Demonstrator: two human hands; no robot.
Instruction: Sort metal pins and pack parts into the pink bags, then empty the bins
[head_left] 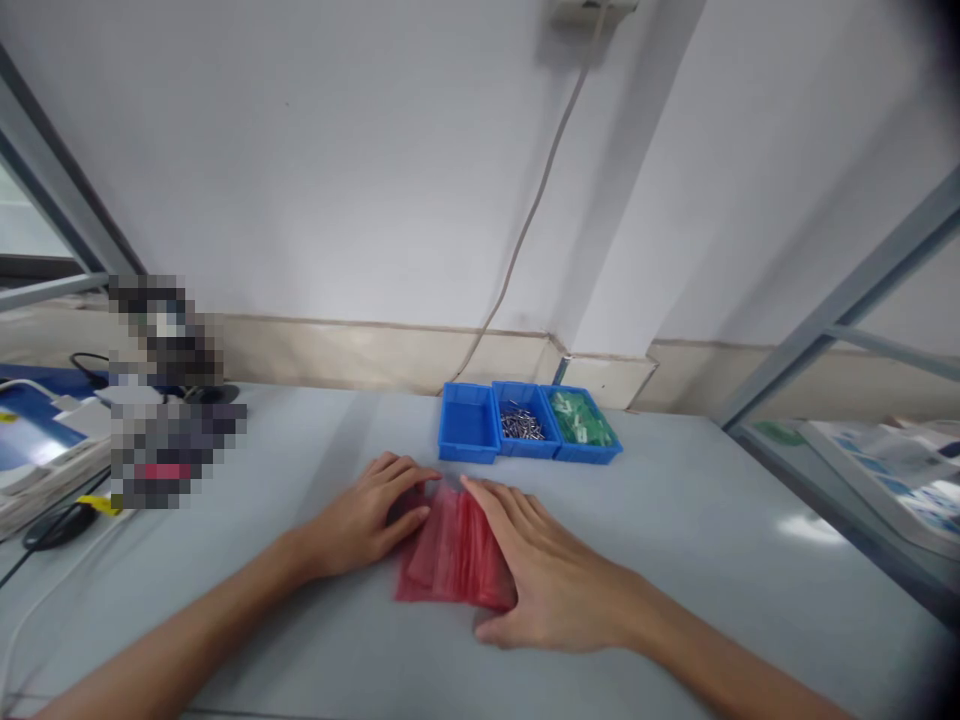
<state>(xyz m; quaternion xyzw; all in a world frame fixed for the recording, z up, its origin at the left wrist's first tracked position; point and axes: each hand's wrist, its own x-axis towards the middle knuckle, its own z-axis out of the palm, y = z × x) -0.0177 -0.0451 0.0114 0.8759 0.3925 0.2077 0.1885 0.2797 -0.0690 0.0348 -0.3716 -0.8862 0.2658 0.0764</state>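
A fanned stack of thin red plastic bags (457, 550) lies on the table in front of me, its layers spread a little at the left. At the stack's left side is my left hand (375, 510), thumb and bent fingers apart, the fingertips at the upper left edge of the bags. My right hand (559, 570) lies along the right side, fingers stretched toward the top edge and thumb apart near the lower right corner. Both hands touch or nearly touch the bags; how firmly cannot be told. The right hand covers part of the stack's right edge.
Beyond the bags stand an empty blue bin (469, 447), a blue bin with small metal pieces (523, 422) and a blue bin with green packets (581, 418). Cables and a black mouse (60, 525) lie at left. A metal frame post (817, 320) rises at right.
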